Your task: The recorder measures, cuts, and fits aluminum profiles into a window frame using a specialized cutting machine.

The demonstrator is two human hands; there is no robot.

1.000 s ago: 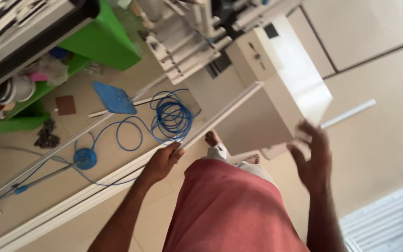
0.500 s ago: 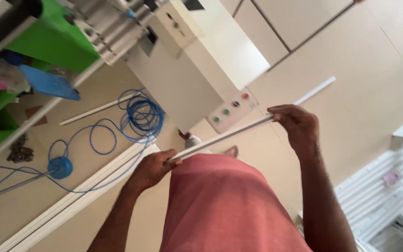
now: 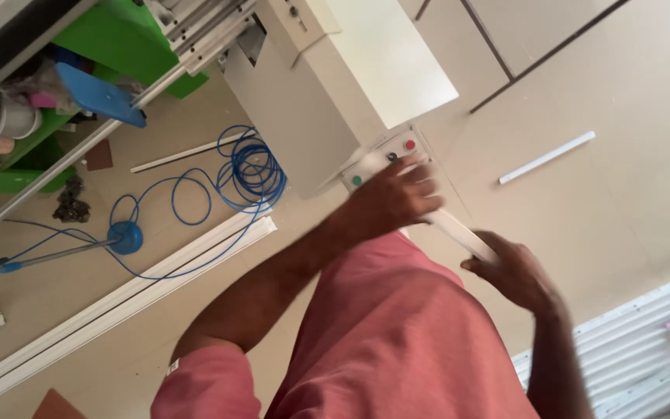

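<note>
1. Head view: beige tiled floor [image 3: 630, 70] with dark joints, blue cable coil [image 3: 250, 171], long white channels [image 3: 118, 299].
2. White cabinet [image 3: 366, 70], red and green buttons.
3. Left hand [image 3: 393, 198] and right hand [image 3: 513, 271] both closed around white strip [image 3: 463, 233], above red shirt.

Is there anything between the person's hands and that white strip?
No, nothing is in the way. Both hands are already on the white strip: the left hand grips its upper end, close to the white box with coloured buttons, and the right hand holds its lower end. The picture is blurred, so the finger positions are unclear.
</note>
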